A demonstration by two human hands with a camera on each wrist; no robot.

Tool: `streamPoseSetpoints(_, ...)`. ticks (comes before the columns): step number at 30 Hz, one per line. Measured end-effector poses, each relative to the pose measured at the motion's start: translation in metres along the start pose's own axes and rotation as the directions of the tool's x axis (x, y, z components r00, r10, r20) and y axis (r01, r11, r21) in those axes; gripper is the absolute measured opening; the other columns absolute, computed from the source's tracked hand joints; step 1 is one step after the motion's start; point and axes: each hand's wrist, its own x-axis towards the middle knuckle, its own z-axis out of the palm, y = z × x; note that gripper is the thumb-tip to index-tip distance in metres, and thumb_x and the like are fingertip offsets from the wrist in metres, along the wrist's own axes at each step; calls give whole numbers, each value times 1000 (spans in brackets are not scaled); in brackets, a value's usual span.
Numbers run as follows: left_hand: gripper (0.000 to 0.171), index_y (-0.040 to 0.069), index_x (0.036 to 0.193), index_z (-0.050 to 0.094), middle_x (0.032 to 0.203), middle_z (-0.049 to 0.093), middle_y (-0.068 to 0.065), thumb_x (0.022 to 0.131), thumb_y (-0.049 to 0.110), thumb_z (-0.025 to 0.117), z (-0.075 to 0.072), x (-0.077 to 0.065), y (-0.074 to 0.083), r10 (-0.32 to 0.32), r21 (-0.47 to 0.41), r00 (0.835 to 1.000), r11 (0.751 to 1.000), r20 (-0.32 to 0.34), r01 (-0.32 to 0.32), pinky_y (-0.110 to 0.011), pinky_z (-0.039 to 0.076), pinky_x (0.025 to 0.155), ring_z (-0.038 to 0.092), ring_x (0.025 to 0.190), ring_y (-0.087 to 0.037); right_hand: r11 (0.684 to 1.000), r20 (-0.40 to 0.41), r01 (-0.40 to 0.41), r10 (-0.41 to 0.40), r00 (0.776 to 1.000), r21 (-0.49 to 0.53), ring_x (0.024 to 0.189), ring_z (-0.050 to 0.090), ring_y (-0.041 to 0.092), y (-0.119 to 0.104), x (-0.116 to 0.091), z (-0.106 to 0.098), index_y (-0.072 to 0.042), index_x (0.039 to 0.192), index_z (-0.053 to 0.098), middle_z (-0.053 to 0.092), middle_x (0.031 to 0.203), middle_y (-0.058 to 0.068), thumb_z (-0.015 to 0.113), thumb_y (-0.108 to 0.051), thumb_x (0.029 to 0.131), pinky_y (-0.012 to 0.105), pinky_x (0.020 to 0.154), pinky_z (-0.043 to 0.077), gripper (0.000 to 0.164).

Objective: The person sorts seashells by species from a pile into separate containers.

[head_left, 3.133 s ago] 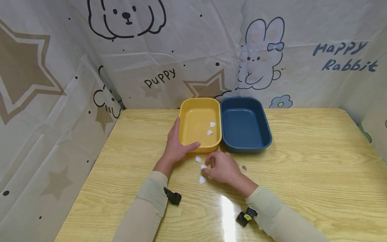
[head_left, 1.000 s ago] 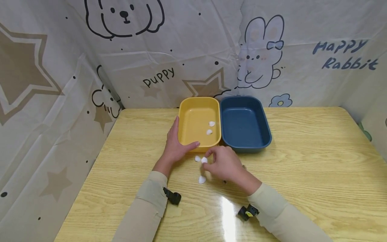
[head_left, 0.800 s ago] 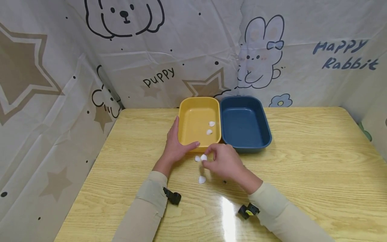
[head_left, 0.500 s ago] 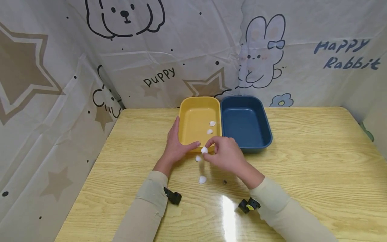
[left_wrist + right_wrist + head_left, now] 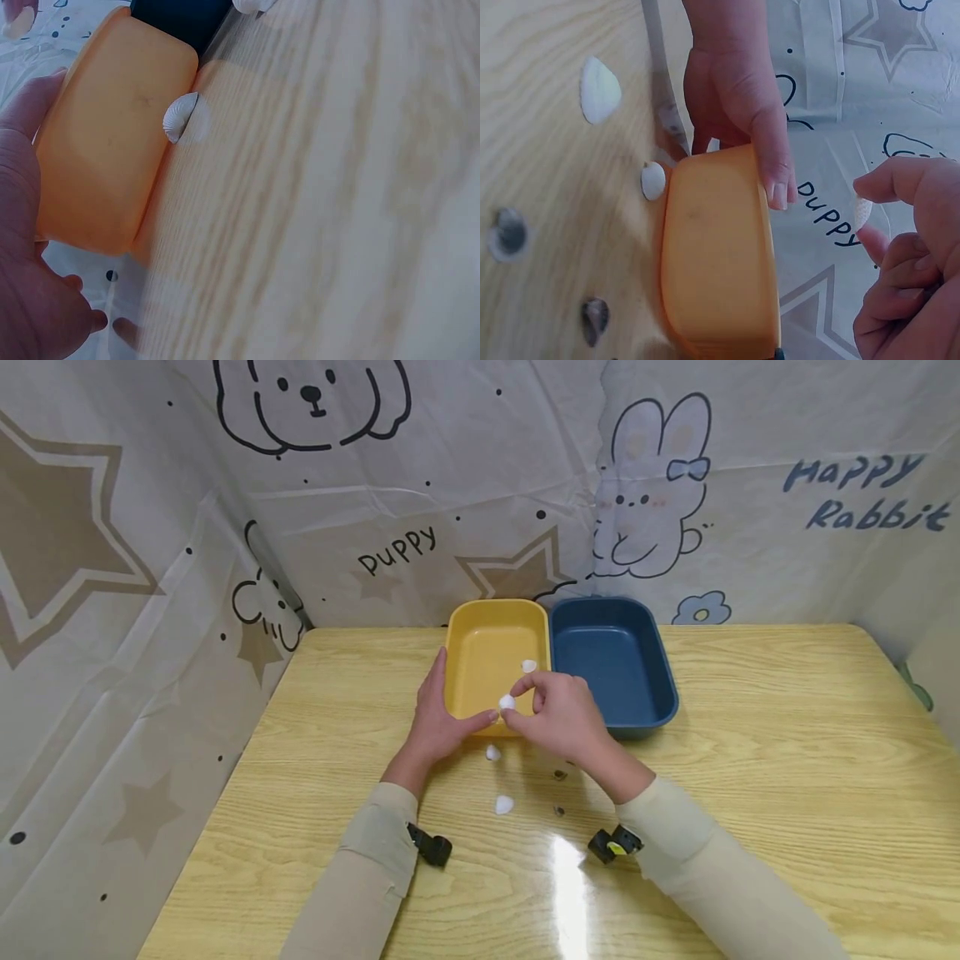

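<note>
Pinching white shell (image 5: 507, 702), gripping yellow bin (image 5: 483, 652)

Two pieces of lettering on the printed backdrop (image 5: 480, 460)

We read "puppy" (image 5: 397, 551) in black, slanting upward below the dog drawing (image 5: 313, 403), and "Happy Rabbit" (image 5: 866, 493) in blue-grey, set on two lines to the right of the rabbit drawing (image 5: 651, 518); in the right wrist view we can also make out "puppy", running diagonally downward on the backdrop.
</note>
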Motion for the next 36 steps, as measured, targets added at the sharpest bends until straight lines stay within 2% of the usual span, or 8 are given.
streamPoseSetpoints(12,126,29,161,-2,165,11,-1,73,53,85,1,-1,2,-17,9,1000,1000,2,17,-47,17,116,11,148,-24,999,-100,13,-10,995,30,48,45,20,3,25,-4,-9,97,71,47,57,2,79,-28,84,30,43,31,24)
streamPoseSetpoints(26,125,30,161,-3,165,11,-1,75,48,86,0,-1,2,-34,14,999,999,7,34,-46,17,116,12,148,-24,995,-140,-100,98,985,-10,53,49,22,19,55,0,-8,104,71,51,63,5,77,-33,86,33,47,37,31)
streamPoseSetpoints(36,126,30,161,-2,165,11,-2,73,53,85,0,-1,0,-16,1,1000,1000,3,16,-47,17,116,11,148,-25,985,-201,-152,166,965,82,56,49,24,22,72,8,-11,107,72,51,66,7,78,-33,87,32,47,35,31)
